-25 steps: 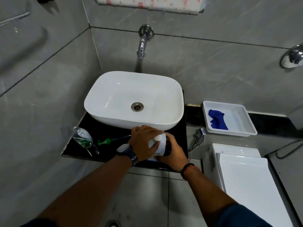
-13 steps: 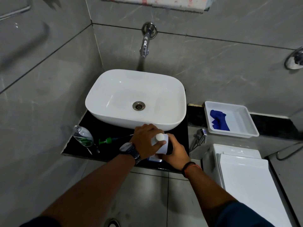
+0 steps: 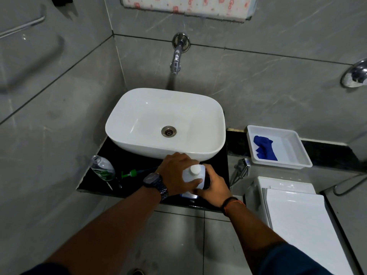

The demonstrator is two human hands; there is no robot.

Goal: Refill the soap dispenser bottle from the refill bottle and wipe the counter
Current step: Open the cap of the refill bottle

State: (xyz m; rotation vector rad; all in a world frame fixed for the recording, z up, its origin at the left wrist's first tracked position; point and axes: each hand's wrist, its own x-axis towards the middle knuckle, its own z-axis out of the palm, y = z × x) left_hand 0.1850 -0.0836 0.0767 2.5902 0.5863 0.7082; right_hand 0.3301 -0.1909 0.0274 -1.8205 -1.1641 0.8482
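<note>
On black counter [image 3: 216, 161] front edge, head view: both hands wrapped around white refill bottle [image 3: 193, 176], upright, white cap on. Left hand [image 3: 176, 173] clasps bottle's left side, thumb across front; right hand [image 3: 213, 185] clasps right side. Left of grip: green pump head [image 3: 129, 173] lying flat, then clear soap dispenser bottle [image 3: 102, 169], uncapped, upright. Just behind grip: white basin [image 3: 164, 124]. Right of grip, well apart: white tray [image 3: 282, 147] holding blue cloth [image 3: 264, 147].

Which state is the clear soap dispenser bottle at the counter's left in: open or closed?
Open. The soap dispenser bottle stands with a bare neck, and its green pump lies beside it on the black counter.
</note>
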